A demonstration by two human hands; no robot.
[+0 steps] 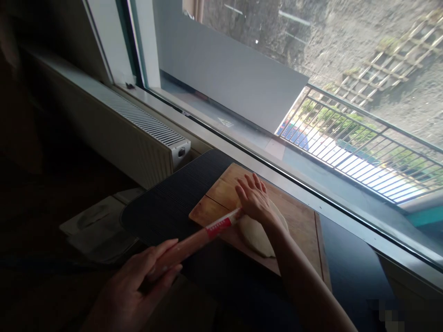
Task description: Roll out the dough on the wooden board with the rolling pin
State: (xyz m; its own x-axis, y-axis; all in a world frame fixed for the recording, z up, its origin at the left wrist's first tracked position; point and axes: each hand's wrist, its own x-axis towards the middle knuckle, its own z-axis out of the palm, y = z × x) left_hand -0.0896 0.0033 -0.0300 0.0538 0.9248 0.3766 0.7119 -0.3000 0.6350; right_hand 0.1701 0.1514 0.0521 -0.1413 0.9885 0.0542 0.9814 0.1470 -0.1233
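In the head view, the left hand (136, 281), at lower left, is wrapped around a wooden rolling pin (192, 244) slanting toward the centre. The right hand (255, 200), just right of centre, is unclenched, fingers spread, over pale dough (256, 237) on a wooden cutting board (301, 223). A radiator (138, 133) stands at upper left.
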